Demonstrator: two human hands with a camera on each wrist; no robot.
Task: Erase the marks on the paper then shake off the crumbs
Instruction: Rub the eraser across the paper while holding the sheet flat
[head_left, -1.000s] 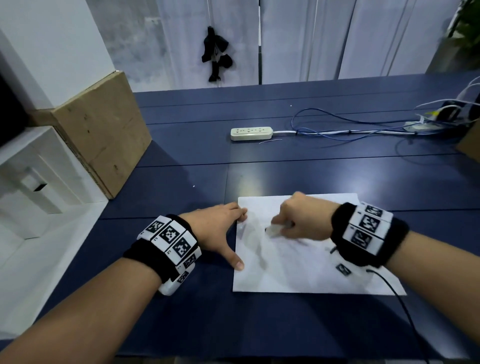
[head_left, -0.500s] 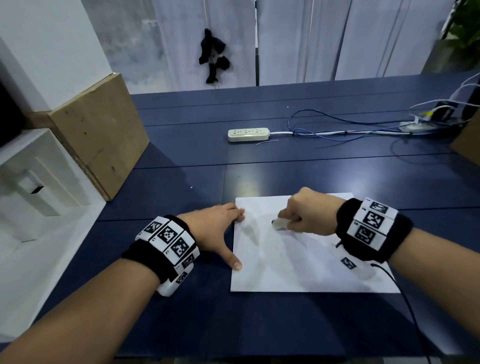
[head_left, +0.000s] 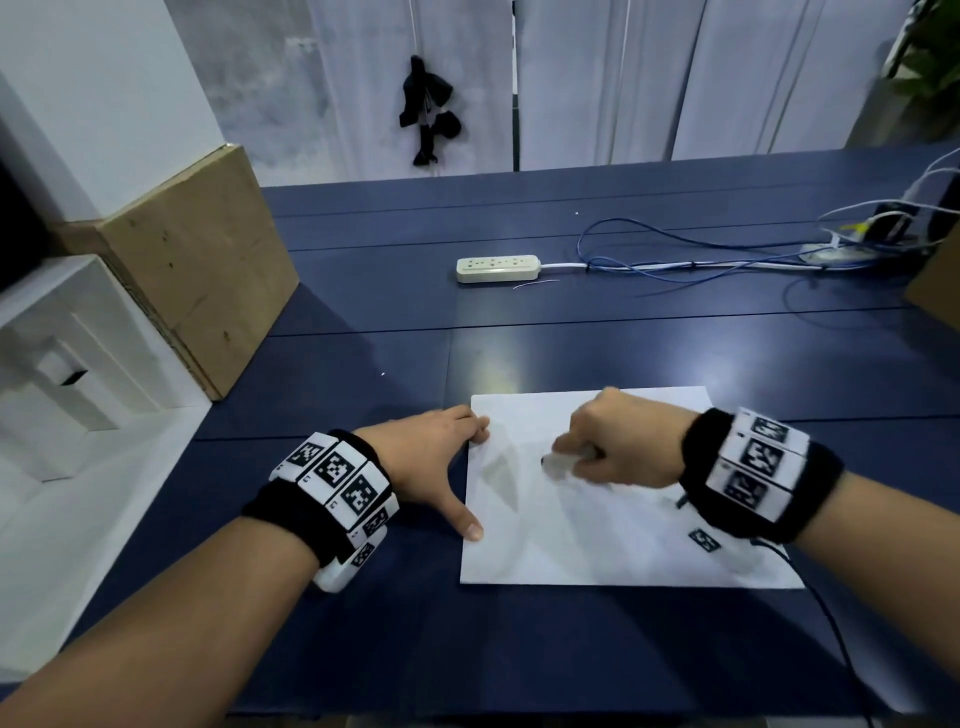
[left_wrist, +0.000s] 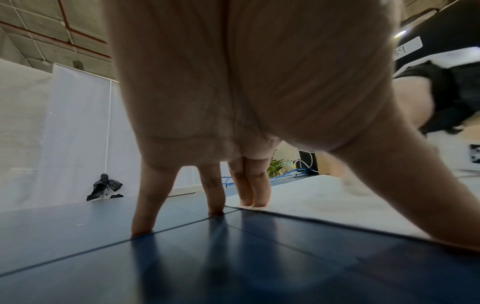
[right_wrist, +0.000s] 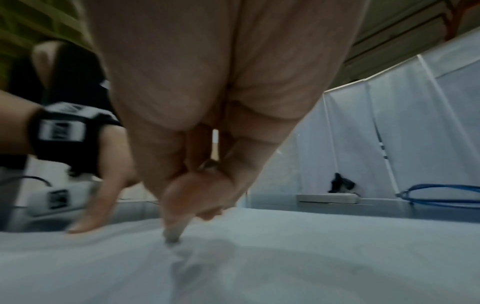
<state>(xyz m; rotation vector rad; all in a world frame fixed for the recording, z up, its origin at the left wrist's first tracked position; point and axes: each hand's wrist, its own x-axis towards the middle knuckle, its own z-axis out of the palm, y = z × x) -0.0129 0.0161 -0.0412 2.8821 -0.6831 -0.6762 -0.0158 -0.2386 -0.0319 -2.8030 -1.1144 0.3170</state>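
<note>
A white sheet of paper (head_left: 613, 540) lies flat on the dark blue table (head_left: 395, 322), near its front. My right hand (head_left: 618, 447) is curled around a pale eraser (head_left: 558, 462) and presses its tip onto the paper's upper middle; in the right wrist view the eraser (right_wrist: 172, 234) touches the paper (right_wrist: 285, 267). My left hand (head_left: 441, 452) lies flat with straight, spread fingers, pressing the paper's left edge; its fingertips (left_wrist: 255, 202) rest on the paper (left_wrist: 311, 197) and the thumb (head_left: 467, 525) on the edge. Any marks are too faint to make out.
A white power strip (head_left: 498, 267) with blue and white cables (head_left: 727, 260) lies at the back of the table. A cardboard box (head_left: 202, 291) leans at the left, beside white foam packaging (head_left: 67, 374). A black cord (head_left: 831, 623) trails from my right wrist.
My right hand has rubbed the eraser back and forth, first right and away, now back left. The left hand stays pressed on the paper's edge.
</note>
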